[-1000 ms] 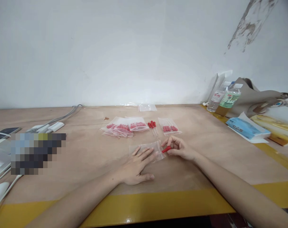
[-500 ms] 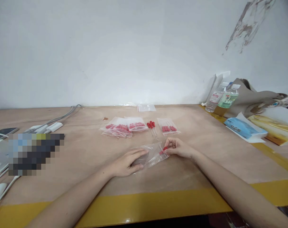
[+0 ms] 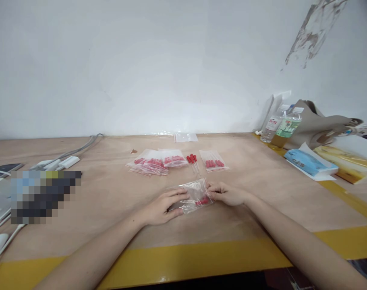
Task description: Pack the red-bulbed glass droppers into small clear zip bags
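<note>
A clear zip bag (image 3: 193, 193) lies on the wooden table (image 3: 110, 201) between my hands, with a red-bulbed dropper (image 3: 204, 200) inside near its right end. My left hand (image 3: 163, 207) grips the bag's left end. At the bag's right edge, the open mouth, rests my right hand (image 3: 227, 192), fingers touching it. Behind the bag lie loose red-bulbed droppers (image 3: 193, 160), a filled bag (image 3: 214, 162) to their right and several filled bags (image 3: 154, 162) to their left.
Empty clear bags (image 3: 185, 137) lie by the wall. Two bottles (image 3: 280, 123), a beige bag (image 3: 319, 123), a blue pack (image 3: 308, 162) and papers sit at the right. Cables and adapters (image 3: 61, 161) and a phone (image 3: 5, 168) sit at the left. A yellow strip (image 3: 177, 264) edges the table.
The red-bulbed dropper went from my right fingers into the clear bag. My left hand shifted from lying flat on the bag to gripping its left end and lifting it slightly.
</note>
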A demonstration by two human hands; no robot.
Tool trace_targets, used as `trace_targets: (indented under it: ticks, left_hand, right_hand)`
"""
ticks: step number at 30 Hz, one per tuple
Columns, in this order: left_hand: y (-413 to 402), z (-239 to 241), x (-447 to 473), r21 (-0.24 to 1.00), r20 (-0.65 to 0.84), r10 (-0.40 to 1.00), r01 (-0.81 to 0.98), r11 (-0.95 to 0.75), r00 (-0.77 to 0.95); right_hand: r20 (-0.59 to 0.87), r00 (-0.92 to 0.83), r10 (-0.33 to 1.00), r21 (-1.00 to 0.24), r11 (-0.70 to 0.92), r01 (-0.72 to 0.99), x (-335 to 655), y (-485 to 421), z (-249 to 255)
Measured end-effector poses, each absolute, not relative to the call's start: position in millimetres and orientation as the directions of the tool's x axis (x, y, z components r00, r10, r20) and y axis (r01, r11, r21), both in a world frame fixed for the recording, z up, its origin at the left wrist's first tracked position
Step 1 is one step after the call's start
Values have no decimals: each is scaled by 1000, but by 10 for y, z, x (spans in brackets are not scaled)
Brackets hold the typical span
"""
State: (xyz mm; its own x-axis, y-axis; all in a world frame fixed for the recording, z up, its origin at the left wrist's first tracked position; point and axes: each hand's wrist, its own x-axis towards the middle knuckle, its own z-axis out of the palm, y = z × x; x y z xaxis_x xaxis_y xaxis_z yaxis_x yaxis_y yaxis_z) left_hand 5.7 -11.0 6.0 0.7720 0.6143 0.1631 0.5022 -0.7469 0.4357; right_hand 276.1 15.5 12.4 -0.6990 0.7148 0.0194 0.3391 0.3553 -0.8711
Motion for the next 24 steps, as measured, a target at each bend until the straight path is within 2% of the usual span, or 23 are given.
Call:
trace_targets:
  ticks: [3, 8, 12, 16, 19, 22, 24]
  left_hand:
    - [-111, 68, 59, 428, 151, 623, 517, -741, 768]
    - [-112, 77, 56, 420, 149, 606, 504, -754, 782]
    - [-108, 73, 52, 403, 138, 596, 505, -763, 791]
    - [-94, 63, 48, 398, 138, 599, 509, -763, 789]
    - [-85, 60, 47, 402, 141, 594, 502, -765, 792]
    - [-84, 68, 46, 418, 136, 595, 499, -759, 792]
    - [-86, 78, 46, 428, 138, 592, 492, -758, 794]
  right_hand:
    - [-81, -584, 808, -936, 139, 322, 2756, 149, 121]
    - [-266, -537, 800, -959, -164, 231, 2716, 140, 63]
    - [-289, -427, 857, -954, -295, 54, 2694, 144, 20]
    - [-247, -274, 929, -969, -233, 83, 2730, 223, 15]
    - [-82, -107, 991, -967, -53, 249, 2743, 385, 32]
    - [107, -28, 994, -855, 106, 507, 2680, 620, 67]
    - [135, -2, 991, -734, 101, 672, 2579, 780, 104]
